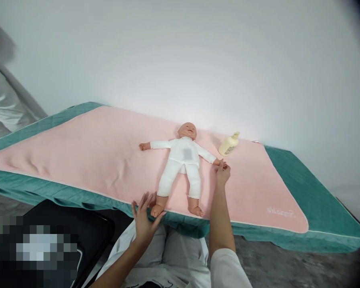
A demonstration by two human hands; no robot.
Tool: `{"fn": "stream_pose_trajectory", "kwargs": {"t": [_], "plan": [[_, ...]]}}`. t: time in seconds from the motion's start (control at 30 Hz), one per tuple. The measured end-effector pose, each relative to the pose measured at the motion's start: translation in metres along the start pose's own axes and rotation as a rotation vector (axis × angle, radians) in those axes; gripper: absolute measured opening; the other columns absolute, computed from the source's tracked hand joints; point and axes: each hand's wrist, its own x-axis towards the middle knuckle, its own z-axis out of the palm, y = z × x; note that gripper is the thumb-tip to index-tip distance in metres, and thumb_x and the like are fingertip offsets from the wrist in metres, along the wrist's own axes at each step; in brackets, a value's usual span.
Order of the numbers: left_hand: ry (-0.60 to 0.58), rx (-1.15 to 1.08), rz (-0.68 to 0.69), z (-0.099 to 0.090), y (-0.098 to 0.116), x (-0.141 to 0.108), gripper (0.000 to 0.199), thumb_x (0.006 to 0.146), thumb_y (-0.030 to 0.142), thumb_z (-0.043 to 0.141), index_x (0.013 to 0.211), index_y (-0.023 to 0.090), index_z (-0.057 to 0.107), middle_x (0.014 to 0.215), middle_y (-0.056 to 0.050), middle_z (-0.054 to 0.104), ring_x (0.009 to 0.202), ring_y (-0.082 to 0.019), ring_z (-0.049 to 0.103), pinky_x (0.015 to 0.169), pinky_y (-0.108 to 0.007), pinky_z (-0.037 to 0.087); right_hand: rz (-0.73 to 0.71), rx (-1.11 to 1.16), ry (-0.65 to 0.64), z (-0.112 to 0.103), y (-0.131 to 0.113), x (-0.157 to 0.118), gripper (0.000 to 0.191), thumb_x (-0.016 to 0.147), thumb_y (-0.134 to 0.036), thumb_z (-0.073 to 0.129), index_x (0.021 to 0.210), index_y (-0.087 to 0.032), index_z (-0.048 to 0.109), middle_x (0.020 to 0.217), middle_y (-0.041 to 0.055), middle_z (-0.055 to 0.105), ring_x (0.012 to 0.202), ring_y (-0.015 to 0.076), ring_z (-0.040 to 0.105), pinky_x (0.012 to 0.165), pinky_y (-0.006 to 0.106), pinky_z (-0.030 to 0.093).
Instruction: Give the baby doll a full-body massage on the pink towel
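A baby doll (184, 156) with a white cloth body lies on its back on a pink mat (87, 144), arms spread and feet toward me. My right hand (223, 173) is closed around the doll's hand on the right side, fingers pinched together. By the doll's foot on the left, my left hand (145, 218) has its fingers spread at the mat's near edge, its thumb close to the foot; whether it touches cannot be made out. A pale yellow pump bottle (229, 145) stands tilted in view on the mat, just beyond my right hand.
Under the mat is a green cover (312, 188) that hangs over the near edge. A white wall (180, 60) runs along the far side. At lower left is a black chair-like object (93, 224), partly pixelated. White bedding (6, 104) shows at far left.
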Motion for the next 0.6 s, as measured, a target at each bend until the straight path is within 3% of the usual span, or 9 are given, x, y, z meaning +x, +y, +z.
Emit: {"fn": "stream_pose_trajectory", "kwargs": {"t": [0.1, 0.2, 0.33, 0.43, 0.6], "plan": [[0.001, -0.08, -0.013, -0.002, 0.001, -0.001, 0.048, 0.081, 0.036, 0.069, 0.125, 0.023, 0.054, 0.117, -0.011, 0.068, 0.125, -0.035, 0.054, 0.115, -0.065, 0.011, -0.003, 0.0, 0.009, 0.002, 0.0, 0.0, 0.048, 0.088, -0.053, 0.047, 0.117, -0.015, 0.05, 0.104, 0.0112, 0.069, 0.062, 0.0148, 0.068, 0.058, 0.025, 0.054], [0.069, -0.171, -0.035, -0.006, 0.002, 0.0, 0.046, 0.081, 0.028, 0.07, 0.124, 0.026, 0.055, 0.117, -0.008, 0.068, 0.125, -0.033, 0.054, 0.116, -0.065, 0.013, -0.023, -0.013, 0.046, 0.003, -0.002, -0.001, 0.055, 0.086, -0.06, 0.046, 0.119, -0.016, 0.05, 0.11, 0.0124, 0.068, 0.075, 0.0173, 0.071, 0.068, 0.027, 0.056], [0.181, -0.411, -0.135, -0.011, 0.008, 0.007, 0.053, 0.08, 0.022, 0.07, 0.129, 0.027, 0.051, 0.125, -0.011, 0.063, 0.127, -0.03, 0.053, 0.11, -0.059, 0.037, -0.033, 0.018, 0.086, 0.005, -0.005, 0.002, 0.06, 0.083, -0.064, 0.048, 0.117, -0.015, 0.05, 0.116, 0.0163, 0.066, 0.094, 0.021, 0.07, 0.076, 0.029, 0.057], [0.246, -0.599, -0.161, -0.018, 0.016, 0.022, 0.061, 0.079, 0.018, 0.071, 0.133, 0.029, 0.045, 0.125, -0.011, 0.063, 0.119, -0.028, 0.06, 0.101, -0.054, 0.049, -0.03, 0.079, 0.087, 0.006, -0.008, 0.007, 0.056, 0.085, -0.061, 0.048, 0.114, -0.013, 0.05, 0.118, 0.0189, 0.064, 0.1, 0.0211, 0.069, 0.075, 0.028, 0.059], [0.302, -0.752, -0.111, -0.033, 0.033, 0.058, 0.063, 0.08, 0.015, 0.07, 0.135, 0.032, 0.043, 0.13, -0.01, 0.061, 0.12, -0.027, 0.06, 0.101, -0.053, 0.049, -0.066, 0.166, 0.11, 0.009, -0.02, 0.01, 0.048, 0.085, -0.052, 0.053, 0.115, -0.014, 0.049, 0.122, 0.0174, 0.062, 0.107, 0.0219, 0.065, 0.082, 0.033, 0.059]]}}
